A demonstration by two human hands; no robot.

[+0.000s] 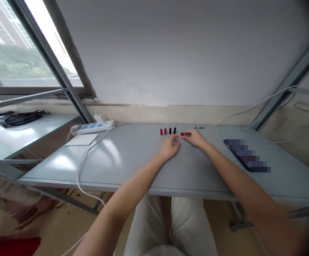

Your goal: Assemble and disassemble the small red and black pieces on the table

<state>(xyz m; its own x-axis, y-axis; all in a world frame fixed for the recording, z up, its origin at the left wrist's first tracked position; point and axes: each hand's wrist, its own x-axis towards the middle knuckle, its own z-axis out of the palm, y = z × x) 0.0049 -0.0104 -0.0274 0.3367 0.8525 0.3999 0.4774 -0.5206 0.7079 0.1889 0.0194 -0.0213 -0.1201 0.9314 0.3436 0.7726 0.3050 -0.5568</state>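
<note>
Two red cylinders (163, 131) and two black cylinders (172, 130) stand upright in a short row toward the back of the grey table. Just in front of the black ones is my left hand (169, 145), its fingers bent and apart, with nothing visible in them. My right hand (195, 137) pinches a small red piece (182, 134) between thumb and fingertips, close to the left fingertips. Behind the right hand lie several small dark metal-looking pieces (201, 127), too small to name.
A phone-like dark slab (246, 156), partly pixelated, lies on the grey table (133, 156) at right. At back left are a white power strip (94, 127), a flat white box (82, 139) and a white cable (79, 167) over the front edge. Coiled black cables (21, 118) lie on the side table.
</note>
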